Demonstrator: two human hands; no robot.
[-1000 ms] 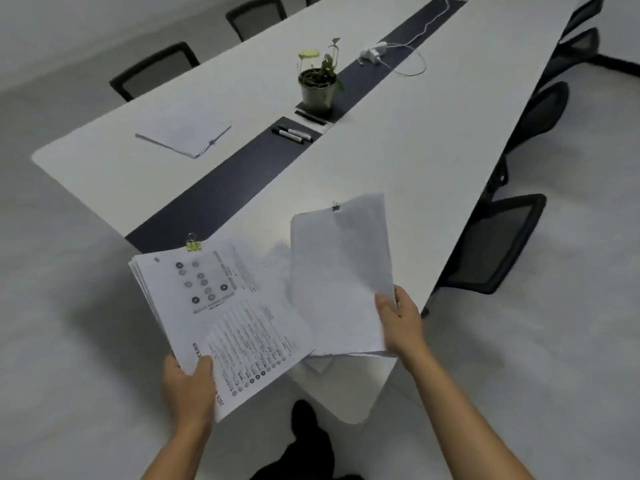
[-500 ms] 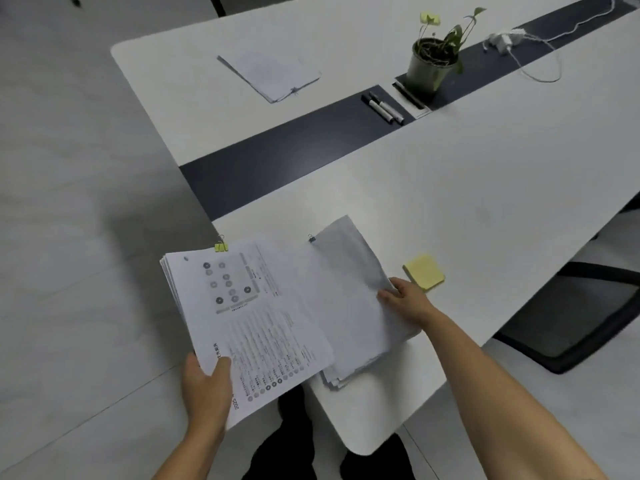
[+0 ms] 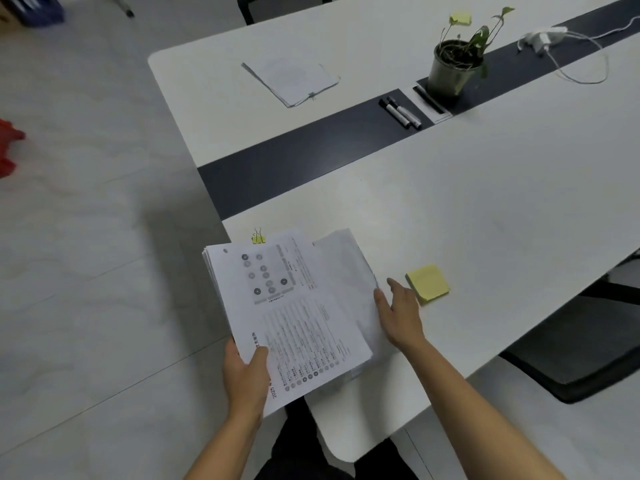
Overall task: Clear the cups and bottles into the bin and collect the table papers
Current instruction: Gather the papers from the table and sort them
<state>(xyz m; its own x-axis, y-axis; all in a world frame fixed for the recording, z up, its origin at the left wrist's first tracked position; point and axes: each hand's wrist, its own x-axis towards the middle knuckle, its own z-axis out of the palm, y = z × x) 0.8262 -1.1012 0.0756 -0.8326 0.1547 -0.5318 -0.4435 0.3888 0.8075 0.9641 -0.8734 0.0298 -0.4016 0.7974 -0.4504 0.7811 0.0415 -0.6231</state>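
The one container in view is a grey plant pot (image 3: pixel 449 72), far beyond the fingers on the table's dark middle strip; it holds a small green plant (image 3: pixel 479 36) with a yellow note (image 3: pixel 460 18) stuck among its leaves. The only writing that can be read is "2025", printed at the bottom of the top sheet just right of the left thumb; the rest of that page, rows of text and round grey dots, is too small to read. The left hand (image 3: pixel 246 372) grips the near corner of the printed stack (image 3: pixel 294 317), thumb curled over the top sheet and the fingers beneath it; a yellow binder clip (image 3: pixel 258 237) sits on the stack's far edge, well ahead of that hand. The right hand (image 3: pixel 400 315) lies palm down with fingers straight and slightly spread, its thumb touching the right edge of a plain paper stack (image 3: pixel 346 265), which rests on the white table (image 3: pixel 485 209) partly under the printed stack. Just right of the right fingertips lies a yellow sticky-note pad (image 3: pixel 428 283). Far ahead of both hands a third clipped paper bundle (image 3: pixel 292 79) lies on the table, and two markers (image 3: pixel 400 112) lie on the dark strip near the pot.
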